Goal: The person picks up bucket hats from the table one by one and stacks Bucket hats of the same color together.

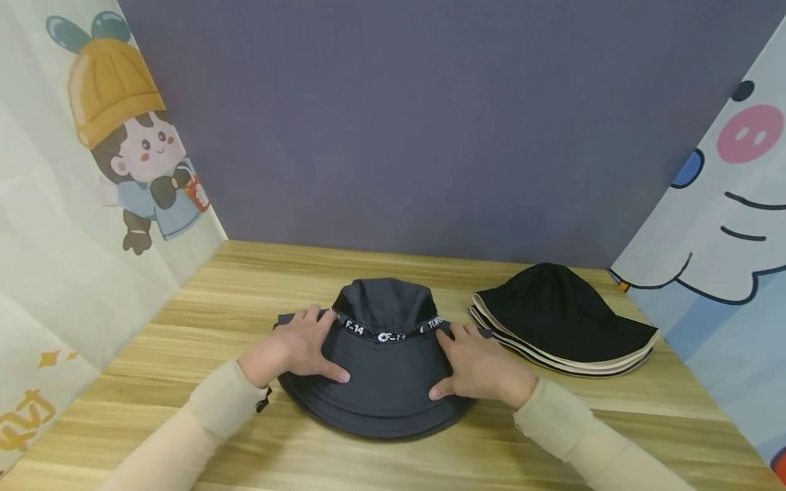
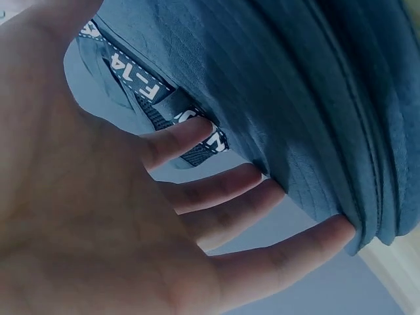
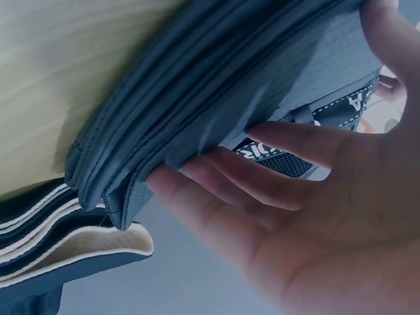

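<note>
Dark grey bucket hats [image 1: 387, 378] lie stacked on the table at the middle of the head view, several brim edges layered together. A black band [image 1: 393, 337] with white lettering circles the top hat's crown. On the brim's left side rests my left hand [image 1: 299, 345], fingers spread and thumb lying across the fabric. My right hand [image 1: 482, 363] rests likewise on the right side. In the left wrist view the fingertips touch the brim [image 2: 282, 98] near the band and edge. Extended fingers also touch the layered brims [image 3: 216, 105] in the right wrist view.
To the right stands a stack of black bucket hats [image 1: 552, 320] with cream-edged brims, close to my right hand. The wooden table [image 1: 245, 279] meets a grey-purple panel [image 1: 417, 129] behind. Cartoon-printed sheets [image 1: 37, 204] flank both sides.
</note>
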Action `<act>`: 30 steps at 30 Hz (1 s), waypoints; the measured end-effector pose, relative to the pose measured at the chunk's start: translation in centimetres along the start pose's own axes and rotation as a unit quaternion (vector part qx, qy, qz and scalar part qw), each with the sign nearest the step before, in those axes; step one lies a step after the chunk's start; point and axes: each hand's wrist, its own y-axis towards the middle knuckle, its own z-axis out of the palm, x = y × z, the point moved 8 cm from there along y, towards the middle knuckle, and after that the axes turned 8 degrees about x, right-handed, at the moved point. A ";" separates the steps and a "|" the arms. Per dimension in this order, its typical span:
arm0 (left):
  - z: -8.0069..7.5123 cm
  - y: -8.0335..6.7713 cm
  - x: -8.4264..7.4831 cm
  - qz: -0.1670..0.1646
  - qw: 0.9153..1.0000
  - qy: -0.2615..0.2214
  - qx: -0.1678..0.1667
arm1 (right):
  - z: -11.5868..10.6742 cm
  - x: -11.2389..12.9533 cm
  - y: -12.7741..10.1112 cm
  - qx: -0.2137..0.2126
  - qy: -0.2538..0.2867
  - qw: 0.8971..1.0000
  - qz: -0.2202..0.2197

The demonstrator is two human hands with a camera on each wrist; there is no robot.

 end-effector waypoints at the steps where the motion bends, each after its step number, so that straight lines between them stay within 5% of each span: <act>1: -0.1 0.1 0.2 0.001 1.000 -0.004 0.001 | 0.0 0.1 0.2 0.001 -0.001 1.000 0.002; 30: -1.7 1.5 5.1 -0.017 0.999 -0.051 -0.006 | -0.9 2.1 5.3 -0.004 -0.007 1.000 -0.007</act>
